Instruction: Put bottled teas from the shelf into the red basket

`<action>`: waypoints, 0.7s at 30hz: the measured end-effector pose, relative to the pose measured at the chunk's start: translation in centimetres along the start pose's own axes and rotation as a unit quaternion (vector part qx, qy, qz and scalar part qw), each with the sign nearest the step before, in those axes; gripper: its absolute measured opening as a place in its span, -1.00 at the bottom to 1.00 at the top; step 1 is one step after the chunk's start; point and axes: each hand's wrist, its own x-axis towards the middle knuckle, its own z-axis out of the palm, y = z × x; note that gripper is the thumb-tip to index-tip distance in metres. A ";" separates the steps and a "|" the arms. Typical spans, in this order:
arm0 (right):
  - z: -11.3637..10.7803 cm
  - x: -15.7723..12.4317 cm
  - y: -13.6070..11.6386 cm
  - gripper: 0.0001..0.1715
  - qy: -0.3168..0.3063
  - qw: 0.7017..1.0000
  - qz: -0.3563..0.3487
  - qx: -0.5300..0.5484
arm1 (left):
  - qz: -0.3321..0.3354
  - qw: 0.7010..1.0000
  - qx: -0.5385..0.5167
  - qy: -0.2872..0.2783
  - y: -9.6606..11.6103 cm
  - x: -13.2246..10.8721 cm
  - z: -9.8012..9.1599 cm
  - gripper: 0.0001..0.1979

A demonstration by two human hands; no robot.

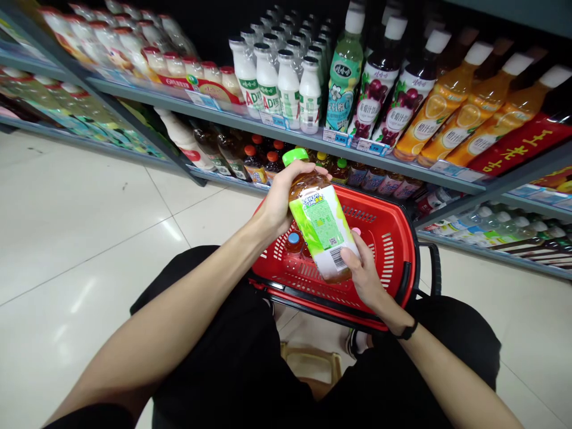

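The left hand (280,196) is wrapped around the shoulder of a green-capped bottle of amber drink (322,229), just below its cap. The right hand (364,274) grips the same bottle near its base, thumb on the label beside the barcode. The bottle is tilted, cap toward the far left and base toward the near right, held over a red plastic shopping basket (404,229). A black wristband (407,330) circles the right wrist.

Inside the basket, on the left, stands a blue-capped bottle (294,241); a pink cap (356,231) shows just right of the held bottle. The basket's black handle (435,268) juts out on the right. Nearer, between black-clothed legs (214,351), is part of a tan stool (333,362).

Beyond the basket, a grey store shelf (304,139) carries, from left to right, white AD milk drink bottles (268,89), a green drink bottle (344,83), grape juice bottles (375,89) and orange juice bottles (440,113). Orange-capped bottles (255,164) stand on the level below.
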 end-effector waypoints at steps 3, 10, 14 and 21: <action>0.0 0.1 -0.1 -0.20 -0.013 1.000 0.020 -0.007 | -0.004 1.000 0.001 0.003 0.0 0.0 0.1 -0.76; 0.4 0.4 -2.0 -0.10 -0.037 0.999 -0.009 -0.009 | -0.005 0.999 0.007 0.043 0.0 0.1 0.1 -0.74; -0.1 0.4 -1.8 -0.23 -0.040 0.999 0.003 0.015 | 0.019 0.999 0.029 0.011 0.5 -0.2 0.3 -0.65; -0.2 0.0 -1.9 -0.17 -0.068 0.976 0.125 0.164 | 0.045 0.997 0.005 -0.068 0.8 -1.1 0.9 -0.60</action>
